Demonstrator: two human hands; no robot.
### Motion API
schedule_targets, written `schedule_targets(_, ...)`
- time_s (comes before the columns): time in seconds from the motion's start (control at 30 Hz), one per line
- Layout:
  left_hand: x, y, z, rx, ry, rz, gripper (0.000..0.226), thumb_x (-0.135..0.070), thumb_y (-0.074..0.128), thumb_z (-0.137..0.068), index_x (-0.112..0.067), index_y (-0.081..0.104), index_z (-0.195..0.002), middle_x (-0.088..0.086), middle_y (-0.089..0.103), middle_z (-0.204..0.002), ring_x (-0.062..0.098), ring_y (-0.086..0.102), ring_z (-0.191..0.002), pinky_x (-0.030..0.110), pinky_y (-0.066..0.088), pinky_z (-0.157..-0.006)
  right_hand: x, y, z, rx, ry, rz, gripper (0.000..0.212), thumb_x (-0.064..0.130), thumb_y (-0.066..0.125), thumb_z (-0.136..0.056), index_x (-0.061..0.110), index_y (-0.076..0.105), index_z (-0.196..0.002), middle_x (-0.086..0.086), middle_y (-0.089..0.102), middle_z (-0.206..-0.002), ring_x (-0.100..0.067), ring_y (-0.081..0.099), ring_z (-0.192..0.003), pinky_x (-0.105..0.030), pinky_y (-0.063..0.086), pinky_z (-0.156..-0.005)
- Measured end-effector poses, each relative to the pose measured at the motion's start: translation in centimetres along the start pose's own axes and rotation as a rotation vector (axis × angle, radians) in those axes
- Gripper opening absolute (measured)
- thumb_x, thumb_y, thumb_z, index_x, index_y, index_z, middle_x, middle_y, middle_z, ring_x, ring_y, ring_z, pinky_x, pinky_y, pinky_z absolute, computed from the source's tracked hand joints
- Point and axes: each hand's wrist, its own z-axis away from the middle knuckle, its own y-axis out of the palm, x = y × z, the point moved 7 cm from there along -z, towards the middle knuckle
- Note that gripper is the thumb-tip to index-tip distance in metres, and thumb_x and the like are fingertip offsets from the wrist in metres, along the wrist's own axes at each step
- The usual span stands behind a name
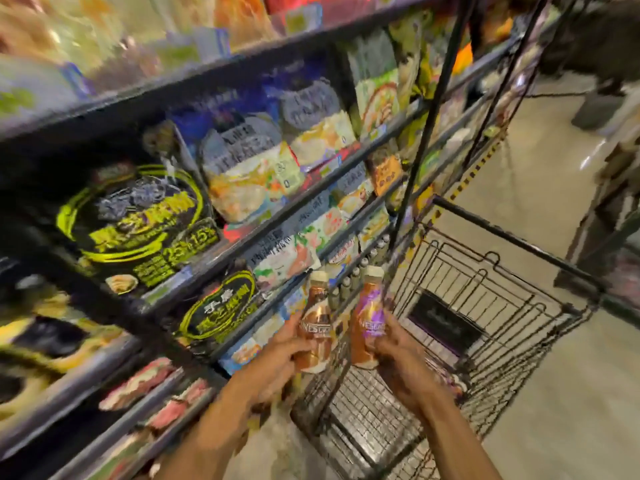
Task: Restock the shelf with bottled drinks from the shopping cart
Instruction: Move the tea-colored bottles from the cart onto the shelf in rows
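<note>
Brown bottle [317, 315], purple bottle [370, 306], fingers [289, 344] wrapping each

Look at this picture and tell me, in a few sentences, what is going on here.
A person faces a stocked store shelf beside a wire shopping cart. The left hand grips a brown-labelled bottle and the right hand grips a purple-labelled bottle, both upright and close together by the cart's shelf-side edge. Neither bottle is on the shelf yet. A row of small bottles stands on a lower level just behind them.
</note>
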Motion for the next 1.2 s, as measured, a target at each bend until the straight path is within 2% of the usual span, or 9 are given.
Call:
schedule_targets(0.1,-2.1,-3.9,5.1,-0.089,0.101,0.028,0.060,0.007,0.068,-0.085,-0.030,0.051,-0.129,-0.008,0.078,-0.108,0.012,0.072,-0.100,0.032,0.055,-0.088,0.1,5.9,-0.8,0.105,-0.020,0.099,0.087,0.008,0.085,-0.063,0.024,0.052,-0.143,-0.016,0.075,-0.122,-0.029,0.075,-0.103,-0.031,0.061,-0.079)
schedule_targets(0.2,-3.8,-8.0,10.1,-0.182,0.211,0.035,0.072,0.001,0.081,-0.076,-0.023,0.049,-0.136,0.003,0.075,-0.121,0.021,0.069,-0.113,0.036,0.055,-0.095,-0.5,11.7,-1.6,0.205,-0.032,0.165,0.075,0.000,0.078,-0.067,0.019,0.057,-0.136,-0.013,0.077,-0.103,-0.024,0.073,-0.088,-0.030,0.059,-0.079)
schedule_targets(0.4,-5.4,-16.9,23.1,-0.384,0.370,0.060,0.083,-0.006,0.091,-0.071,-0.021,0.045,-0.139,-0.010,0.076,-0.116,0.012,0.070,-0.113,0.030,0.056,-0.091,-1.8,26.4,0.4,0.451,-0.100,0.318,0.073,0.016,0.090,-0.059,0.012,0.067,-0.129,-0.016,0.075,-0.115,-0.029,0.071,-0.101,-0.043,0.054,-0.092)
schedule_targets(0.5,-6.7,-19.9,29.4,-0.423,0.456,0.022,0.082,-0.010,0.091,-0.072,-0.027,0.046,-0.138,-0.004,0.078,-0.112,0.014,0.072,-0.109,0.031,0.057,-0.090,-2.8,32.6,2.0,0.527,-0.145,0.352,0.062,0.005,0.085,-0.066,0.012,0.068,-0.125,-0.014,0.077,-0.113,-0.023,0.074,-0.098,-0.032,0.059,-0.082)
schedule_targets(0.6,-8.3,-23.0,34.7,-0.511,0.558,0.000,0.090,-0.019,0.096,-0.062,-0.021,0.049,-0.140,0.008,0.076,-0.117,0.020,0.072,-0.108,0.032,0.056,-0.089,-3.6,38.1,3.2,0.586,-0.198,0.378,0.087,0.015,0.096,-0.057,0.009,0.061,-0.136,-0.018,0.075,-0.122,-0.022,0.073,-0.102,-0.032,0.060,-0.086)
schedule_targets(0.73,-11.1,-26.1,40.4,-0.649,0.674,-0.083,0.077,-0.027,0.092,-0.058,-0.017,0.062,-0.129,-0.002,0.076,-0.116,0.014,0.069,-0.108,0.027,0.054,-0.090,-3.8,44.7,4.5,0.612,-0.280,0.443,0.102,0.031,0.102,-0.049,0.008,0.059,-0.138,-0.014,0.074,-0.126,-0.023,0.071,-0.109,-0.033,0.059,-0.091)
schedule_targets(0.9,-14.4,-29.3,44.5,-0.730,0.755,-0.157,0.054,0.002,0.079,-0.078,-0.026,0.062,-0.122,-0.013,0.077,-0.107,0.003,0.070,-0.101,0.021,0.053,-0.086,-3.1,50.4,4.9,0.625,-0.365,0.502,0.074,0.014,0.093,-0.072,0.019,0.059,-0.137,-0.003,0.076,-0.124,-0.025,0.071,-0.117,-0.041,0.057,-0.098)
schedule_targets(1.03,-16.9,-31.8,46.1,-0.794,0.789,-0.193,0.057,0.003,0.076,-0.084,-0.028,0.057,-0.128,-0.010,0.074,-0.115,0.003,0.069,-0.108,0.020,0.054,-0.087,-2.3,53.8,4.9,0.659,-0.400,0.560,0.088,0.027,0.094,-0.076,0.015,0.048,-0.150,-0.004,0.072,-0.133,-0.024,0.069,-0.122,-0.046,0.055,-0.104)
schedule_targets(1.2,-19.8,-33.6,46.5,-0.883,0.853,-0.271,0.063,0.006,0.075,-0.086,-0.035,0.053,-0.128,-0.006,0.070,-0.121,0.008,0.069,-0.110,0.024,0.055,-0.093,-1.6,57.4,3.5,0.679,-0.459,0.643,0.074,0.011,0.082,-0.088,0.023,0.047,-0.152,0.006,0.068,-0.134,-0.011,0.065,-0.124,-0.035,0.055,-0.106)
